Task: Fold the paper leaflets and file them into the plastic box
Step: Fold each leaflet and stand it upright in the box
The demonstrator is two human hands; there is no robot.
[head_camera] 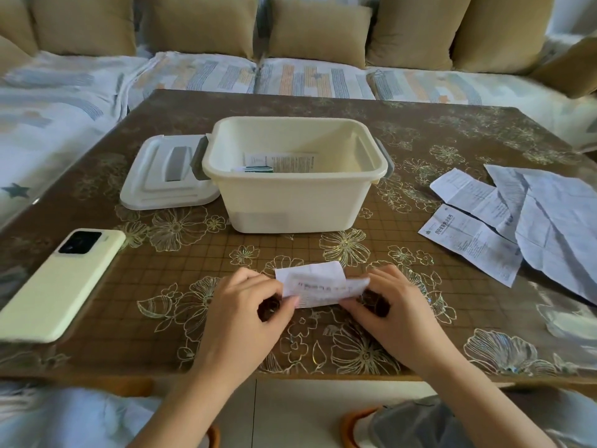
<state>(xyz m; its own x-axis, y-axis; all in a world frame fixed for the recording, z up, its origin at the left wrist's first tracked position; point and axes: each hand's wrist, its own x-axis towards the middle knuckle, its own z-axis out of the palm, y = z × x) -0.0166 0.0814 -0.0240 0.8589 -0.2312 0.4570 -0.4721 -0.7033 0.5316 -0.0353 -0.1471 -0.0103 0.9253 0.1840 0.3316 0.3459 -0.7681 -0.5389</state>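
At the near edge of a flower-patterned table (155,321), we are holding a small printed leaflet (319,289) by both ends. Our left hand (248,305) is pinching its left end between thumb and fingers, and our right hand (397,305) is pinching its right end the same way. The leaflet is lying partly folded, its upper flap curling over the printed strip; we cannot tell whether it is touching the tabletop. Beyond it a cream plastic box (290,202) is standing open, with folded leaflets (281,161) lying on its floor. The box's lid (151,185) is resting flat against its left side. At the right, two narrow unfolded leaflets (468,244) are lying spread out, a large creased sheet (555,215) partly covering them. A pale green phone (61,282) is lying face down at the left. A sofa (307,76) with tan cushions (319,33) is standing behind the table.
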